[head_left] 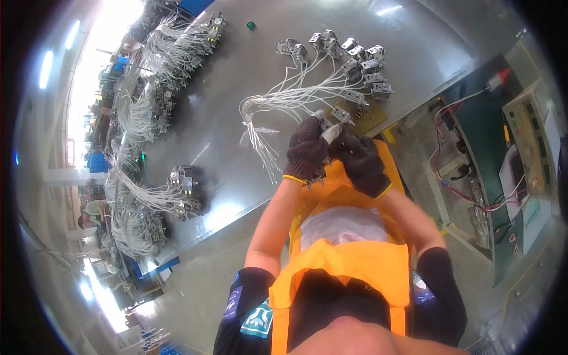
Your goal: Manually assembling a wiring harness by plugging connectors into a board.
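Observation:
My left hand (307, 151) wears a dark knit glove and grips a small metal switch part (324, 125) with white wires trailing from it. Close beside it my right hand (361, 163), gloved too, pinches the same part from the right, at the near edge of the grey metal table (236, 106). White wires (266, 109) fan out leftward from the part. Behind my hands lies a cluster of several similar metal parts (361, 65) joined by white leads.
More bundles of wired parts lie at the table's far left (177, 47) and near left (183, 192). A small green cap (251, 25) sits at the far side. A green machine with red and white cables (497, 154) stands at right. Another person (92, 216) is at far left.

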`<state>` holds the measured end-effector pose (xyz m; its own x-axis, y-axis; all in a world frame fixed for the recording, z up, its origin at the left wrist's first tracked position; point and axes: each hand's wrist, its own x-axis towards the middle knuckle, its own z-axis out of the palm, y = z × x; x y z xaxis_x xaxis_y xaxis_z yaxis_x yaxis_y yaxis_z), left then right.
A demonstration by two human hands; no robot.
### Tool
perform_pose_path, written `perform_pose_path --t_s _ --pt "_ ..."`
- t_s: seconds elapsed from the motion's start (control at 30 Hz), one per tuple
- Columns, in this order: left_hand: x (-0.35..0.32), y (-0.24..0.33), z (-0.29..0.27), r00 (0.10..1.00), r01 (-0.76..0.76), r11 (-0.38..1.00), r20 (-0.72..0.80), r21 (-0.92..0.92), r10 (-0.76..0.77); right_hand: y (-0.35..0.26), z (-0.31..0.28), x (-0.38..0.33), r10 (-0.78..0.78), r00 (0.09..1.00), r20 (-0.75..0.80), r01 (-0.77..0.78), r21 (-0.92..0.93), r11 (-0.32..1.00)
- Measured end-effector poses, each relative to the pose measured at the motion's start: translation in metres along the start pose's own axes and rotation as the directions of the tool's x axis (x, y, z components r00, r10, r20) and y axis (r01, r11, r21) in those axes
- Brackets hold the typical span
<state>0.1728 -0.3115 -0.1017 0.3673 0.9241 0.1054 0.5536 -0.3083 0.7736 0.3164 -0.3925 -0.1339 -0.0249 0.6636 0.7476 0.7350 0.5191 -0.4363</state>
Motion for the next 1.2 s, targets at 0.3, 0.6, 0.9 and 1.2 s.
perform_pose_path --t_s 0.3,0.6,0.9,1.2 --pt "-0.001 0.018 -0.002 0.976 0.209 0.945 0.106 -0.252 -0.188 -0.016 0.001 0.011 0.598 0.260 0.758 -0.426 0.646 -0.633" --pt "-0.018 -0.019 -0.007 0.933 0.355 0.680 0.291 -0.642 -0.212 -0.019 0.003 -0.005 0.633 0.273 0.725 -0.329 0.688 -0.646" --pt "0.001 0.004 -0.006 0.967 0.225 0.926 0.186 -0.303 -0.174 0.027 0.013 -0.005 0.867 0.330 0.372 -0.702 0.712 -0.038" --pt "-0.002 0.011 -0.014 0.958 0.256 0.857 0.236 -0.447 -0.163 -0.013 -0.009 -0.033 0.816 0.407 0.411 -0.693 0.720 -0.017"
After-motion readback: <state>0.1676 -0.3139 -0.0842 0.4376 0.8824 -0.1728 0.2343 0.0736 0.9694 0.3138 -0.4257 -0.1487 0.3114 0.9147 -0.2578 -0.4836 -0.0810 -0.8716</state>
